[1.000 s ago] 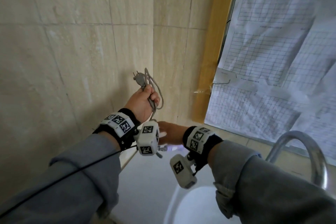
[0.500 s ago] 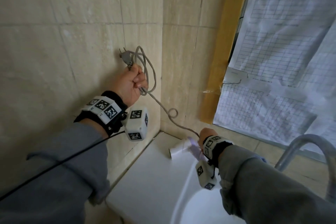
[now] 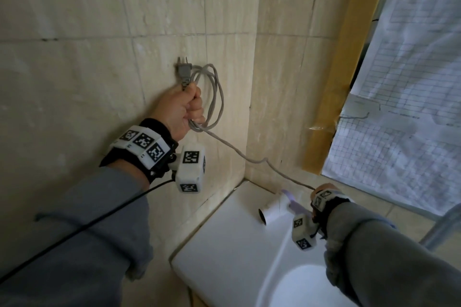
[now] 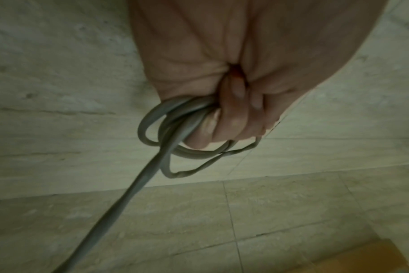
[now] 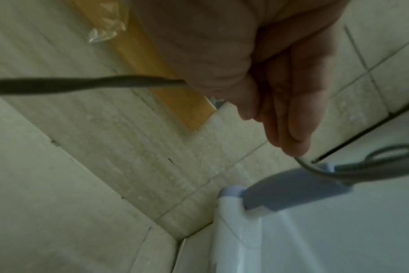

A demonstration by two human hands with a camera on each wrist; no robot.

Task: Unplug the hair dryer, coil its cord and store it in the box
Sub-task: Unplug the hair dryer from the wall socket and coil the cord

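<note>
Hair dryer point(image 3: 277, 209) is lying on its side on the white sink counter point(image 3: 224, 244), back near the wall corner. White barrel, open dark end facing left in the head view, lavender handle point(image 5: 292, 192) folded against the body. No box in any view.

Cord point(image 3: 239, 154) is running from the handle end up through the right hand point(image 3: 321, 188), then stretching diagonally up-left to the left hand point(image 3: 179, 112). The span between the hands is lifting clear of the counter, nearly straight with one small kink partway.

Plug point(image 3: 184, 71) is unplugged, sticking up out of the top of the left fist with both prongs pointing up, close to the tiled wall point(image 3: 74, 82); can't tell if it's touching the tile.

Left hand is gripping hard: fingers point(image 4: 234, 118) curling into a fist around a bundle of several cord loops point(image 4: 182, 147). The loops are hanging out to the right of the fist in the head view.

Right hand is sitting low over the counter, just beside the dryer. In the right wrist view the cord is entering under the thumb and leaving at the fingertips point(image 5: 294, 144), fingers bending around it loosely. Looks like a light hold rather than a clamp. A small cord loop is lying by the dryer's handle end at the right edge of that view.

Surroundings: basin point(image 3: 299, 286) at bottom, wooden frame point(image 3: 331, 97) right of the corner, gridded plastic sheet point(image 3: 399, 107) covering the window, curved metal tap point(image 3: 444, 227) at the right edge.
</note>
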